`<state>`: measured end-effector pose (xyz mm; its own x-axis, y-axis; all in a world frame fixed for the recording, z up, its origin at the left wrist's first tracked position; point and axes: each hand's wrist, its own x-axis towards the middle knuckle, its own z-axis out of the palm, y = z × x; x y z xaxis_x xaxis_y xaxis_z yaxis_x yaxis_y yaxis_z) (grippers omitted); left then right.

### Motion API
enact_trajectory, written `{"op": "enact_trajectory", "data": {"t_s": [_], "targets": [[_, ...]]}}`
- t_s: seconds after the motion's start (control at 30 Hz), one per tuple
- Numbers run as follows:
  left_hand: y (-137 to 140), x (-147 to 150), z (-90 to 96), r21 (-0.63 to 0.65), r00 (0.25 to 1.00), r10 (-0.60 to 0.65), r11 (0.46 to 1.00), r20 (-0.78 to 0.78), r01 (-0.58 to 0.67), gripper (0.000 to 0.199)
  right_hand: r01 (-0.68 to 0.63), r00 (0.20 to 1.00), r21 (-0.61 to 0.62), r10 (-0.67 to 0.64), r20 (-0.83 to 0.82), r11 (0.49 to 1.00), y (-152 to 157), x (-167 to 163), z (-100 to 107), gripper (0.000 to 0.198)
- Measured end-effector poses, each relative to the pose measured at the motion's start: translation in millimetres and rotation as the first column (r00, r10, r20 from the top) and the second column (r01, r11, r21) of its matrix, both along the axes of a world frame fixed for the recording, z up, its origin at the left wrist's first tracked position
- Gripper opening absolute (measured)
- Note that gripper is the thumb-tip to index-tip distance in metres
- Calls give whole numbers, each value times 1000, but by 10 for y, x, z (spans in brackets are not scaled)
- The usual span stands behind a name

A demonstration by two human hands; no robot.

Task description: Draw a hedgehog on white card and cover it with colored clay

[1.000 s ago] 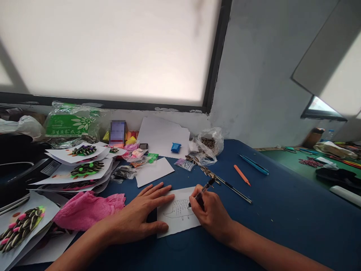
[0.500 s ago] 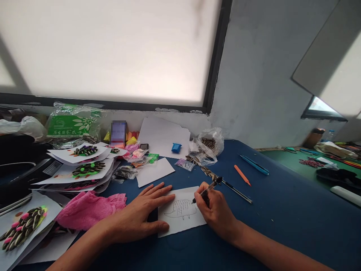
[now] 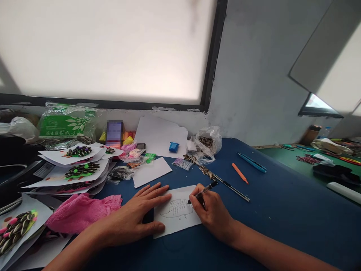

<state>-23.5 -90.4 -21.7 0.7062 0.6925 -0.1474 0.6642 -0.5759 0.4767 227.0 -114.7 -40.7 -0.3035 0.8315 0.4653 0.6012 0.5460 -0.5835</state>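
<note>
A sheet of white paper lies on the blue tabletop, bearing a line drawing of a hedgehog with a pointed snout and rows of short marks on its back. My left hand rests flat with fingers spread, its thumb and fingertips on the paper's left edge. In my right hand is a black pen, pinched between thumb and fingers. The pen's tip meets the upper right of the hedgehog's body. My right hand covers the paper's right edge.
Stacked cards with sunflower-seed hedgehogs and a pink cloth lie left. Behind are blank paper, a blue packet and a bag of seeds. An orange marker, a blue pen-like tool and another pen lie right.
The pen tip has shifted slightly left and down across the hedgehog's back. My left hand stays on the paper. The whole view has shifted slightly.
</note>
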Motion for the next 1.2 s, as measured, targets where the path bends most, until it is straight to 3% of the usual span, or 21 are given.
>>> {"op": "enact_trajectory", "data": {"t_s": [0.5,1.0,1.2], "targets": [[14,-5,-22,11,1000,-4,1000,-8,4,69,-11,1000,16,11,27,1000,14,6,-18,18],[11,13,3,-4,1000,2,1000,2,-2,69,-34,999,-58,33,-16,998,-15,-1,1,19],[12,-1,-20,7,1000,-3,1000,5,3,69,0,1000,-19,1,15,1000,-8,5,8,21]]}}
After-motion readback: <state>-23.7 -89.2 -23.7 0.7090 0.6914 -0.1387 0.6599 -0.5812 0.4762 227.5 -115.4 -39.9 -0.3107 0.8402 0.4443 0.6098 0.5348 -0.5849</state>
